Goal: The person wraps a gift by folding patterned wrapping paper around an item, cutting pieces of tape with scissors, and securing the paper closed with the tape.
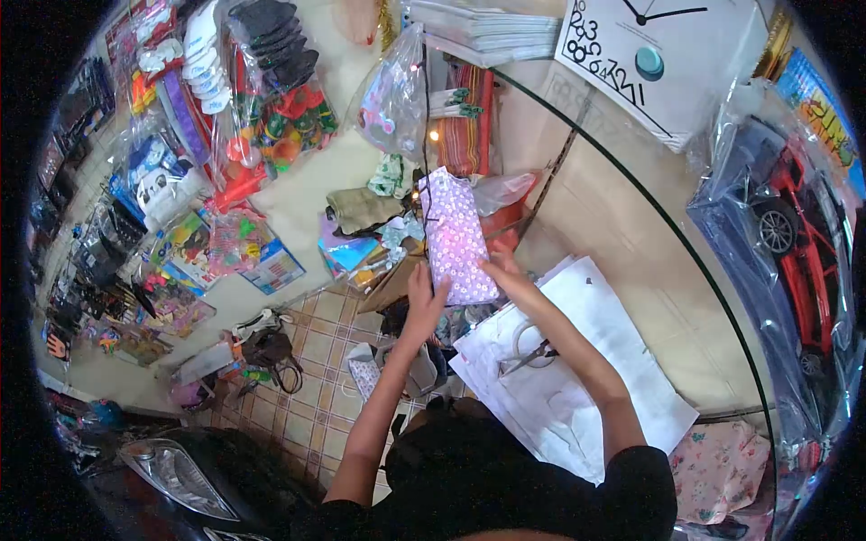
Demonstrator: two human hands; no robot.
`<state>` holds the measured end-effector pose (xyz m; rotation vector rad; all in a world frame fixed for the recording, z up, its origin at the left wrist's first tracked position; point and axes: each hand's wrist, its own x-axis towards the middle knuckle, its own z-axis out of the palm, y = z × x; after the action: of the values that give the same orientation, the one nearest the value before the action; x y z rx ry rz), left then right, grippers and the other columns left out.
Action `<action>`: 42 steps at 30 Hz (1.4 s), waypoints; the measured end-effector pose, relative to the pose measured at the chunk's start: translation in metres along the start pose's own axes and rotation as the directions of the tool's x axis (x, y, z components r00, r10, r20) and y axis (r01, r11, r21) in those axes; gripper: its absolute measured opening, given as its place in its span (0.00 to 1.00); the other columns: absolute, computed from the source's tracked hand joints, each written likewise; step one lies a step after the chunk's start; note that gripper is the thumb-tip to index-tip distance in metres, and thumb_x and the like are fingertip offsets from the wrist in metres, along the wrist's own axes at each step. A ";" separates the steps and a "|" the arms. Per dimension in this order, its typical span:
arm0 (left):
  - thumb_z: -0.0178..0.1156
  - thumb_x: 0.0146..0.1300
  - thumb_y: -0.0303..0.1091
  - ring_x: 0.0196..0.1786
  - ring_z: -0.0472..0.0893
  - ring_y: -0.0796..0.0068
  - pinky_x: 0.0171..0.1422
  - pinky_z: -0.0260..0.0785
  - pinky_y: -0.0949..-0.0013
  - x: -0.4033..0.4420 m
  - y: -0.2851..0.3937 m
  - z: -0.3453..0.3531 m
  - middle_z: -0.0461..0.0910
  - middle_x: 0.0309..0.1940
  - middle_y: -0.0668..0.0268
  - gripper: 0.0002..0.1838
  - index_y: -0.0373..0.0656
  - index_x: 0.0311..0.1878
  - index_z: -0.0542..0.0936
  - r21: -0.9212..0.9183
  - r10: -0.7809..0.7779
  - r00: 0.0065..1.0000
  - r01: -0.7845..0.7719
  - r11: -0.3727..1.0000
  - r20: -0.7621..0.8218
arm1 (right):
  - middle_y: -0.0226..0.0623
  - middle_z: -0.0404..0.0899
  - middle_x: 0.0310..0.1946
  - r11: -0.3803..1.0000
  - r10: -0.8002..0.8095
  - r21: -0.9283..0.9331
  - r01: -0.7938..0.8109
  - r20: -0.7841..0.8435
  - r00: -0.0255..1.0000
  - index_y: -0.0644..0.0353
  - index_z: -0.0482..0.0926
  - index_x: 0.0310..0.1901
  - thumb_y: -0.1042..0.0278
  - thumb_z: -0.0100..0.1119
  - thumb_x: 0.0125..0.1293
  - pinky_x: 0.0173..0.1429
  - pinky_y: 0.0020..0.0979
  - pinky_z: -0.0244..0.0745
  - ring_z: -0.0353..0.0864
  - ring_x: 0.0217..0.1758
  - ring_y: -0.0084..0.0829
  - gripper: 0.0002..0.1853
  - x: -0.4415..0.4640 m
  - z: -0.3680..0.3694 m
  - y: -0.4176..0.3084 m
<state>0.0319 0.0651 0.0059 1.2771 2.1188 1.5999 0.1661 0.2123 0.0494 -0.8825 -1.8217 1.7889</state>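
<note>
One flowered parcel point(458, 236) is being clamped between my left grip point(426, 290) at its seven o'clock and right grip point(507, 272) at four; scissors point(543, 353) are lying at five.

scissors point(538, 355) on paper point(613, 361), right of the package point(462, 239)

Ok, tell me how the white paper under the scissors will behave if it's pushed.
The white paper will probably buckle rather than stay stiff, since its surface already looks rippled. It is likely light for its broad spread, looking like thin, flat sheets. The scissors lie loose on top, so they may ride along or slide.
</note>
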 end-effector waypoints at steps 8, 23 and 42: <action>0.58 0.69 0.41 0.63 0.70 0.69 0.69 0.58 0.68 -0.007 0.063 -0.029 0.70 0.63 0.55 0.34 0.31 0.70 0.60 -0.443 -0.128 0.981 0.181 0.878 0.147 | 0.43 0.66 0.60 0.944 0.277 0.116 -0.309 0.234 0.932 0.57 0.56 0.69 0.40 0.57 0.66 0.60 0.47 0.72 0.72 0.61 0.39 0.39 -0.022 -0.019 -0.040; 0.71 0.52 0.32 0.73 0.61 0.62 0.76 0.50 0.60 -0.017 0.061 -0.058 0.60 0.72 0.54 0.49 0.39 0.75 0.54 -0.521 0.168 0.957 -0.020 0.853 0.238 | 0.38 0.75 0.56 0.959 -0.188 0.227 0.171 0.055 0.981 0.61 0.67 0.62 0.68 0.76 0.52 0.64 0.36 0.70 0.74 0.61 0.30 0.37 -0.047 -0.015 -0.074; 0.68 0.56 0.53 0.73 0.61 0.53 0.79 0.36 0.55 -0.011 0.096 -0.055 0.56 0.73 0.48 0.52 0.36 0.74 0.51 -0.027 0.337 0.924 -0.338 0.941 0.182 | 0.43 0.73 0.54 0.227 -0.712 -0.405 0.886 0.552 0.435 0.61 0.72 0.59 0.51 0.73 0.51 0.62 0.42 0.69 0.73 0.59 0.45 0.36 -0.134 -0.002 -0.209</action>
<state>0.0540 0.0236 0.1064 1.7962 1.8679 1.5227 0.2328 0.1272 0.2736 0.2624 -2.4424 0.5264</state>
